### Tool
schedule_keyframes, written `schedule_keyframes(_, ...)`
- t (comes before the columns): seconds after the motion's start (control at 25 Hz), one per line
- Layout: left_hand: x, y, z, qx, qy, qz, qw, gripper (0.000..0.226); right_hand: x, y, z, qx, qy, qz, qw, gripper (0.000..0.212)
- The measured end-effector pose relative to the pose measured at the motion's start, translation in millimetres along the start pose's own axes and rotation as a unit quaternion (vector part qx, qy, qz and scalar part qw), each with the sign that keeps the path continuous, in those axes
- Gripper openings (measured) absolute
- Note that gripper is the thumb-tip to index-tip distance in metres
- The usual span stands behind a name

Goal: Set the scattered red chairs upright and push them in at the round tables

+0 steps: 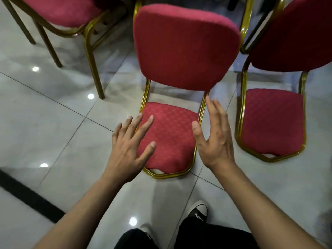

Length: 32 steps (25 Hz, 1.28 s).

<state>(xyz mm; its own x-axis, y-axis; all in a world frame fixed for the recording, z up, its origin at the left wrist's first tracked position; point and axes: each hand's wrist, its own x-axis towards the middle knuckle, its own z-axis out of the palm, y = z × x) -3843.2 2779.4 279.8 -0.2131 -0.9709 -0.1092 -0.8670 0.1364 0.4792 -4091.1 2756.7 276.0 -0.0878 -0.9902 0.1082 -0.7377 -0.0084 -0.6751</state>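
Far left, top corner: one red chair [59,11] stands on its gold legs, only seat and legs in frame, well apart from both hands. Dark stripe [30,196] runs diagonally across the glossy grey tile floor [53,123] at lower left; ceiling-light reflections dot the tiles.

Left hand [129,146]: back of hand up, fingers spread and straight, relaxed, gripping nothing. Fingertips overlap the left edge of the middle chair's seat; can't tell whether they touch the fabric or hover above it.

Centre: middle chair [185,49] is upright, padded back facing the camera from above, seat cushion below it in frame, gold tube frame around seat and up both sides. It sits between the two hands.

Right hand [213,137]: palm turned inward toward the chair, fingers straight and together, thumb out, released, holding nothing. Fingertips sit just beside the right gold upright under the backrest; contact unclear.

Bottom centre: black trouser legs and one black-and-white sneaker [199,211] on the tiles, directly behind the middle chair.

Right: third chair [274,121] upright, same red fabric and gold frame, just beside the middle chair, backrest partly cut off by the frame edge. Neither hand touches it.
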Motion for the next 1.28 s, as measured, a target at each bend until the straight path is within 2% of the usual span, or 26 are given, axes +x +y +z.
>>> schedule_keyframes(0.16,22.4,-73.8,103.0,0.039,-0.029,0.010,0.999,0.067,-25.3,83.8,98.7,-0.042,-0.034,0.047,0.997,0.068)
schedule_keyframes(0.36,46.1,-145.4,215.5,0.108,-0.076,0.017,0.991,0.066,-55.5,170.2,191.1,-0.094,-0.080,0.109,0.986,0.069)
schedule_keyframes(0.6,56.9,-204.1,284.1,0.159,-0.081,-0.017,0.984,0.076,-73.0,213.5,259.2,-0.166,-0.153,0.178,0.958,0.076)
schedule_keyframes(0.76,53.8,-234.9,304.7,0.155,-0.118,-0.052,0.979,0.082,-91.5,235.7,278.6,-0.232,-0.192,0.217,0.928,0.079)
schedule_keyframes(0.84,52.9,-243.7,308.9,0.162,-0.132,-0.066,0.976,0.078,-97.5,243.1,280.6,-0.252,-0.212,0.250,0.910,0.083)
schedule_keyframes(0.92,49.4,-253.2,310.5,0.154,-0.138,-0.100,0.973,0.072,-99.7,245.1,284.6,-0.230,-0.235,0.286,0.900,0.086)
schedule_keyframes(1.0,45.8,-260.4,310.8,0.113,-0.157,-0.118,0.974,0.080,-102.4,245.9,286.0,-0.149,-0.240,0.315,0.906,0.090)
schedule_keyframes(1.16,46.8,-271.2,310.3,0.021,-0.123,-0.106,0.986,0.096,-106.6,247.5,286.2,-0.037,-0.197,0.326,0.924,0.094)
schedule_keyframes(1.28,50.0,-272.9,306.8,-0.023,-0.112,-0.145,0.983,0.099,-110.0,250.2,287.8,-0.012,-0.168,0.325,0.930,0.093)
